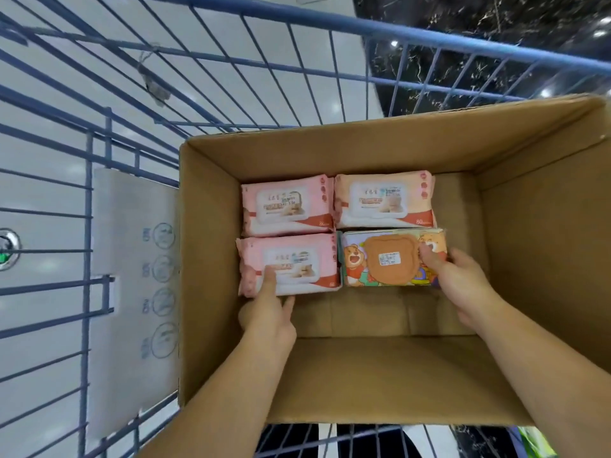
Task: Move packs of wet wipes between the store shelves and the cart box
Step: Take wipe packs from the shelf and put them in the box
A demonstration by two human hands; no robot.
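Several packs of wet wipes lie flat in an open cardboard box [211, 246] inside a blue wire cart. Two pink packs sit on the left, one behind [287, 205] the other [297, 263]. A peach pack [383, 200] lies at the back right. In front of it is a cartoon-bear pack [386, 259] with an orange lid. My left hand [269, 312] grips the near edge of the front pink pack, thumb on top. My right hand [456, 279] holds the right end of the bear pack, thumb on its top.
The cart's blue wire walls [231, 77] surround the box. A grey plastic flap [132, 292] hangs on the cart's left side. The box floor nearest me [380, 315] is bare cardboard. Pale floor tiles and a dark marbled floor show through the wires.
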